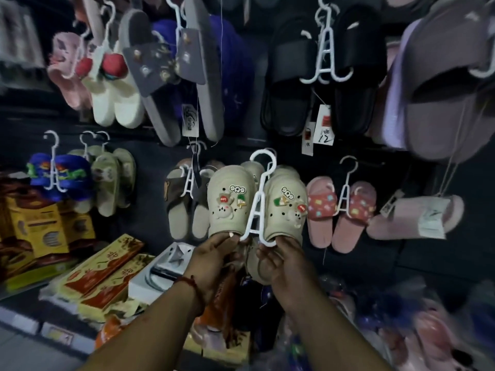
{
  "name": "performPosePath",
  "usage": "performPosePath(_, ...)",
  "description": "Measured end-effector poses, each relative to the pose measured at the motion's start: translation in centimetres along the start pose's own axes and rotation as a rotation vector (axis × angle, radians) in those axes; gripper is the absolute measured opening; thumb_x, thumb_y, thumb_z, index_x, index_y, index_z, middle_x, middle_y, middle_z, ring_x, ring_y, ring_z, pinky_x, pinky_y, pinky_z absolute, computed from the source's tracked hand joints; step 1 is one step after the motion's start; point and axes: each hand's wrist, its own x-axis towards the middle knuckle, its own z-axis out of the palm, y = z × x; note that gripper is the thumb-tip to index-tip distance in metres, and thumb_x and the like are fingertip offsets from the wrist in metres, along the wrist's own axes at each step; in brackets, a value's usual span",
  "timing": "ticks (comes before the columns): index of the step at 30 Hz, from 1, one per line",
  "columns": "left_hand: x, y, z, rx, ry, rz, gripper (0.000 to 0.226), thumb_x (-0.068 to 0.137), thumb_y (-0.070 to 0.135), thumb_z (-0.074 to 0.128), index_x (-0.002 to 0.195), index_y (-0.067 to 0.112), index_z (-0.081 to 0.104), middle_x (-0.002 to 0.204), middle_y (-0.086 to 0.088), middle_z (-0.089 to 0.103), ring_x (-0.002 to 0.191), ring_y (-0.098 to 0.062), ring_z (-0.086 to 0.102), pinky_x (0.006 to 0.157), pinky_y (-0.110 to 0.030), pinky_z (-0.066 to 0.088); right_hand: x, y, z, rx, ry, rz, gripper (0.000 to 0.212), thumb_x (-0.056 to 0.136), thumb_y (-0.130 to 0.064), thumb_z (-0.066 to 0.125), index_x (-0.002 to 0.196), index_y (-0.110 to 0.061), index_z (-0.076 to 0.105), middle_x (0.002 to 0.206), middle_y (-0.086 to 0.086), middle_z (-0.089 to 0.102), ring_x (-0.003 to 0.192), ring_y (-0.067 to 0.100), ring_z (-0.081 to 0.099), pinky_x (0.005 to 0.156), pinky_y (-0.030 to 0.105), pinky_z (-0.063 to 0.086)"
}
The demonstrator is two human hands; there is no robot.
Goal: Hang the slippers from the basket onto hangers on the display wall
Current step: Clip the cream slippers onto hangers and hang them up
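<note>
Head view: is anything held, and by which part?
Beige clogs on a white hanger: left hand pinches one clog's heel rim, right hand grips the other's heel end.

1. The left hand and right hand partly hide the beige clogs' heels.
2. The lilac slipper is blurred and runs off the right edge.
3. The price tag has print too small to read.

Two beige clogs, pierced with holes and decorated with cartoon charms, are hooked side by side, toes up, on a white hanger. The pair is held upright before the dark wall.
</note>
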Motion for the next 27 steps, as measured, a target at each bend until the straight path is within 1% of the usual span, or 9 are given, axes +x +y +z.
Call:
performPosePath(4, 2.7, 0.7, -0.1, 0.061, 0.014, 0.014, 0.01, 0.095, 0.009, 0.059, 0.096, 0.009, 0.07, 0.079, -0.011, 0.059, 0.058, -0.014, 0.05, 0.046, -0.02, 0.042, 1.9, -0.8, 0.9, -0.042, -0.03, -0.029, 0.012, 0.102, -0.007, 0.052, 0.097, -0.005, 0.063, 0.067, 0.008, 0.073, 0.069, 0.022, 0.067, 0.074, 0.034, 0.058)
performPosePath(7, 4.8, 1.0, -0.2, 0.083, -0.01, -0.016, 0.009, 0.095, 0.008, 0.058, 0.092, 0.009, 0.067, 0.076, -0.012, 0.053, 0.059, -0.017, 0.044, 0.049, -0.022, 0.037, 3.5, -1.1, 1.5, -0.079, -0.011, -0.037, 0.013, 0.101, -0.005, 0.053, 0.093, -0.003, 0.063, 0.07, 0.011, 0.073, 0.07, 0.023, 0.069, 0.065, 0.031, 0.061)
performPosePath(10, 6.7, 1.1, 0.1, 0.154, 0.022, -0.047, 0.013, 0.095, 0.009, 0.058, 0.087, 0.012, 0.068, 0.072, -0.007, 0.064, 0.057, -0.018, 0.052, 0.05, -0.021, 0.038, 5.5, -1.4, 1.9, -0.1, 0.055, -0.039, 0.012, 0.1, -0.001, 0.053, 0.093, 0.0, 0.062, 0.079, 0.018, 0.069, 0.072, 0.028, 0.067, 0.058, 0.032, 0.061)
performPosePath(13, 9.4, 1.1, 0.9, 0.169, 0.11, -0.045, 0.016, 0.094, 0.007, 0.061, 0.081, 0.011, 0.07, 0.075, -0.01, 0.068, 0.053, -0.018, 0.055, 0.047, -0.02, 0.039, 7.9, -1.9, 2.3, -0.218, 0.112, -0.09, 0.017, 0.098, 0.003, 0.054, 0.082, 0.002, 0.061, 0.063, 0.014, 0.069, 0.059, 0.023, 0.066, 0.056, 0.03, 0.06)
performPosePath(15, 11.5, 1.3, 1.4, 0.188, 0.161, -0.031, 0.02, 0.092, 0.006, 0.065, 0.073, 0.01, 0.068, 0.063, -0.006, 0.067, 0.051, -0.019, 0.054, 0.042, -0.018, 0.038, 9.5, -2.3, 2.8, -0.272, 0.106, -0.127, 0.019, 0.098, 0.004, 0.053, 0.081, 0.007, 0.06, 0.063, 0.015, 0.067, 0.056, 0.023, 0.066, 0.054, 0.028, 0.059)
performPosePath(17, 13.8, 1.5, 2.1, 0.221, 0.169, -0.015, 0.022, 0.091, 0.006, 0.066, 0.07, 0.011, 0.065, 0.055, -0.001, 0.067, 0.049, -0.018, 0.053, 0.04, -0.018, 0.037, 11.5, -3.0, 3.3, -0.301, 0.089, -0.149, 0.015, 0.098, 0.003, 0.053, 0.087, 0.009, 0.06, 0.07, 0.019, 0.067, 0.06, 0.027, 0.067, 0.058, 0.03, 0.06)
performPosePath(21, 18.1, 2.0, 3.3, 0.303, 0.134, 0.015, 0.018, 0.093, 0.008, 0.065, 0.075, 0.01, 0.066, 0.073, -0.007, 0.07, 0.048, -0.013, 0.057, 0.043, -0.018, 0.04, 16.3, -4.5, 4.0, -0.32, 0.117, -0.147, 0.016, 0.099, 0.002, 0.051, 0.084, 0.006, 0.055, 0.07, 0.02, 0.066, 0.059, 0.027, 0.067, 0.068, 0.039, 0.061)
performPosePath(23, 20.0, 1.8, 3.4, 0.354, 0.147, 0.007, 0.015, 0.092, 0.008, 0.066, 0.077, 0.008, 0.066, 0.071, -0.005, 0.068, 0.05, -0.011, 0.059, 0.043, -0.017, 0.043, 18.7, -4.5, 3.8, -0.339, 0.128, -0.075, 0.01, 0.099, 0.0, 0.049, 0.098, 0.008, 0.056, 0.078, 0.021, 0.066, 0.057, 0.027, 0.068, 0.054, 0.033, 0.06)
performPosePath(27, 21.1, 0.2, 2.4, 0.418, 0.157, -0.027, 0.009, 0.084, 0.009, 0.076, 0.078, 0.007, 0.069, 0.055, 0.0, 0.067, 0.04, -0.009, 0.057, 0.044, -0.02, 0.045, 21.9, -2.8, 1.8, -0.356, 0.185, -0.061, 0.041, 0.099, 0.002, 0.049, 0.139, 0.007, 0.043, 0.127, 0.03, 0.06, 0.042, 0.023, 0.067, 0.037, 0.025, 0.051)
